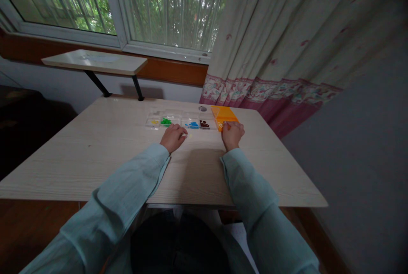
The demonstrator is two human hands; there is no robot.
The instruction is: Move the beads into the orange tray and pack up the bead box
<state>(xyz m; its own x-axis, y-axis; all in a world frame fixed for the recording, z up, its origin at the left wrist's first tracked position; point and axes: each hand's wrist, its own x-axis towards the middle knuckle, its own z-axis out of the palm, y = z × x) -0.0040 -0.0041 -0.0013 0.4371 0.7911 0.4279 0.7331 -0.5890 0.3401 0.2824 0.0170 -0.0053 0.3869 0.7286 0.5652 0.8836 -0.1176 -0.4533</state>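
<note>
A row of clear plastic boxes with open lids stands along the far part of the table. They hold small yellow pieces [154, 122], green pieces [166, 121], blue pieces [193, 125] and dark brown pieces [204, 124]. My left hand [173, 138] is just in front of this row, fingers curled together; a tiny pale bit shows at its fingertips, too small to name. At the row's right end is an orange box [225, 113] with its lid raised. My right hand [233, 135] is at its front edge, fingers pinched, what they hold hidden.
The boxes stand on a pale wood-grain table [127, 155]. A raised shelf [95, 61] on black legs is at the back left. A round grommet [202, 108] lies behind the boxes. Behind are a window and a long curtain [270, 52], with a wall on the right.
</note>
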